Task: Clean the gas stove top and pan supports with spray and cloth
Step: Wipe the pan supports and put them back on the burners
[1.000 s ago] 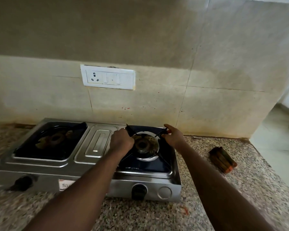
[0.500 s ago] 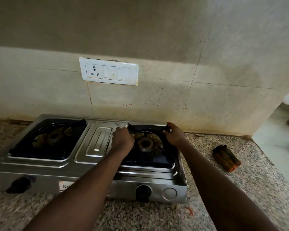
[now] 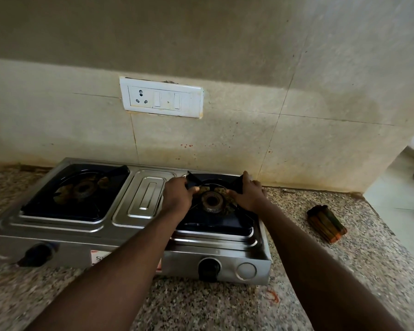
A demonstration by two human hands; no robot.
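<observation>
Two hands on the right pan support (image 3: 215, 187), one head view. Left hand (image 3: 177, 195) fingers curled round its far-left arm, right hand (image 3: 246, 195) gripping the far-right arm; both closed on the black metal. Support sits over the right burner (image 3: 211, 202), whose ring shows between the hands.

Two-burner steel gas stove (image 3: 129, 235) on a speckled granite counter (image 3: 201, 304), against the tiled wall (image 3: 296, 139). Left pan support (image 3: 74, 194) sits untouched on the left burner, well apart from both hands. Two black knobs on the near face: left knob (image 3: 37, 253), right knob (image 3: 209, 268); a round steel button just right of the latter. Both forearms cross the stove's near edge, the left one hiding part of the front label.

One brown-orange folded item (image 3: 326, 223) lies on the counter right of the stove, apart from it; can't tell what it is. One white socket-switch plate (image 3: 161, 100) on the wall above.

Versus half a second earlier: same grip points, hands barely shifted, support looks roughly level rather than tilted. Whether it is touching the stove, can't tell.
</observation>
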